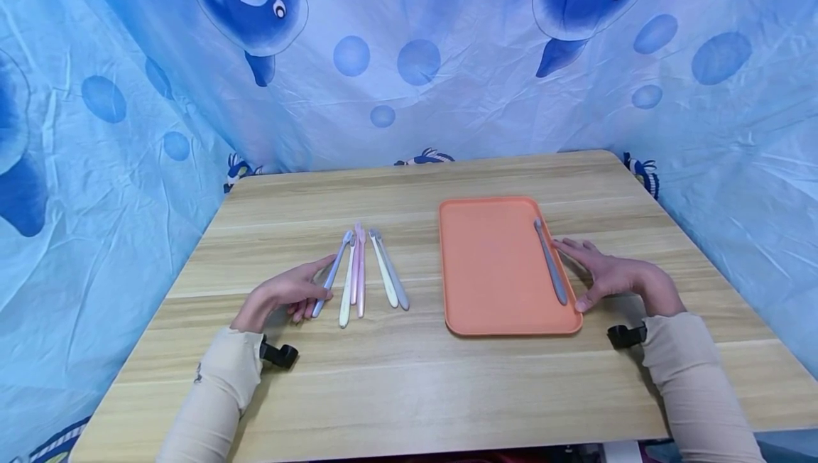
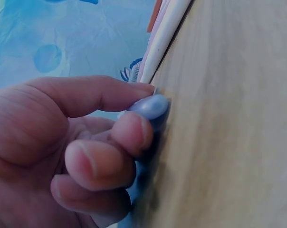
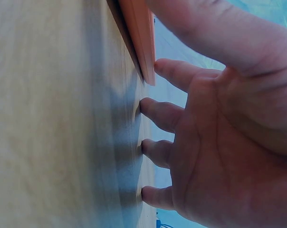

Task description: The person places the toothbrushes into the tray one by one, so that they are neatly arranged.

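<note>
Blue toothbrush [image 1: 331, 275] is resting in the left hand [image 1: 290, 288], left of an orange tray [image 1: 492, 271] on the bench [image 1: 409, 385].
That hand's grip is closing thumb and fingers round the handle, probably keeping it apart from the other toothbrushes [image 1: 361, 271] lying just right; the right hand [image 1: 610, 275] is spreading its fingers at the tray's right edge, holding nothing, presumably steadying it. The left wrist view is showing fingertips meeting the handle's rounded end; only the head view is showing a grey toothbrush [image 1: 551, 264] lying in the tray.

No lettering or numbers can be read. On the left sleeve [image 1: 224, 382], 1 dark mark [image 1: 198, 373] is too small to be deciphered.
</note>
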The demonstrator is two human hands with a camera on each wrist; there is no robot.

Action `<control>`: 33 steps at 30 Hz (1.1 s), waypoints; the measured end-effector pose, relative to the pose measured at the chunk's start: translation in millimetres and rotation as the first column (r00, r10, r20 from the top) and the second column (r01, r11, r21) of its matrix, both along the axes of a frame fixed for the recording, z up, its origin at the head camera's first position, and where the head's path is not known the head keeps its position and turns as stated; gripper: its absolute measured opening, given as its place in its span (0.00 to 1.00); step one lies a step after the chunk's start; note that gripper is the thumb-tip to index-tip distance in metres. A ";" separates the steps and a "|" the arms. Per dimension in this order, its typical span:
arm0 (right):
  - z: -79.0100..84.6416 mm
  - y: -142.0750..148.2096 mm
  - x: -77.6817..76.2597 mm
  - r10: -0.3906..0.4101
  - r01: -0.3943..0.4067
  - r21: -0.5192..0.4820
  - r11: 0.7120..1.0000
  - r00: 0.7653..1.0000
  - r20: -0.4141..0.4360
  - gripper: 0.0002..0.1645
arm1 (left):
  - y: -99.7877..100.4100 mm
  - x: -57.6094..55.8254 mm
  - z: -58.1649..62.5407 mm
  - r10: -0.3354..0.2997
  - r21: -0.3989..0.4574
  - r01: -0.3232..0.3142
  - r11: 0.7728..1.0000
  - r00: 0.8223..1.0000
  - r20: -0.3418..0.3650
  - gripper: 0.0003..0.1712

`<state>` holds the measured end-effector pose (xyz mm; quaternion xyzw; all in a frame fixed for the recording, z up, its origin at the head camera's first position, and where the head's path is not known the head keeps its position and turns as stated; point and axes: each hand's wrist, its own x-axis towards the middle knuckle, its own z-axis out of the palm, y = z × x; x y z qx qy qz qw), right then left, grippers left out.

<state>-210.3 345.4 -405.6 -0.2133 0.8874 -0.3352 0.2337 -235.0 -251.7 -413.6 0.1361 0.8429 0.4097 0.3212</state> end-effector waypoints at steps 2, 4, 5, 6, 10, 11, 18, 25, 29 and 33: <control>-0.4 0.2 0.2 -0.004 0.004 -0.002 1.000 1.000 0.003 0.75 | -1.7 -0.8 -1.5 -0.004 0.028 0.004 1.000 1.000 0.006 0.52; -0.4 0.1 0.3 -0.004 0.004 -0.006 1.000 1.000 0.005 0.75 | -3.5 -1.7 -3.4 -0.006 0.060 0.005 0.998 1.000 0.016 0.52; -0.6 0.2 0.3 -0.003 0.003 -0.004 1.000 1.000 0.003 0.75 | -4.5 -2.3 -4.3 -0.004 0.079 0.002 0.997 1.000 0.023 0.52; -0.6 0.2 0.2 -0.001 0.001 -0.005 1.000 1.000 0.000 0.75 | -5.4 -2.7 -5.1 -0.003 0.097 0.000 0.995 1.000 0.028 0.52; -0.1 -0.3 0.1 0.009 -0.009 0.000 1.000 1.000 -0.014 0.75 | -7.4 -4.3 -6.3 0.003 0.177 -0.010 0.984 0.999 0.040 0.52; -0.1 -0.2 0.0 0.011 -0.011 0.003 1.000 1.000 -0.017 0.75 | -7.5 -4.7 -6.1 0.006 0.195 -0.014 0.981 0.999 0.040 0.52; -0.3 0.6 0.0 0.003 -0.003 0.001 1.000 1.000 -0.012 0.75 | -5.8 -6.4 -1.5 0.026 0.282 -0.043 0.958 0.998 0.066 0.50; -0.9 0.7 0.2 0.008 -0.009 -0.003 1.000 1.000 -0.012 0.75 | -1.2 -6.3 4.5 0.048 0.310 -0.070 0.948 0.996 0.078 0.51; -1.8 1.3 -0.6 0.009 -0.009 -0.006 1.000 1.000 -0.012 0.75 | 4.1 -5.5 8.5 0.059 0.348 -0.080 0.934 0.996 0.072 0.50; -2.8 1.4 -1.8 0.007 -0.007 -0.007 1.000 1.000 -0.007 0.75 | 10.5 -4.3 11.6 0.061 0.390 -0.087 0.917 0.995 0.080 0.49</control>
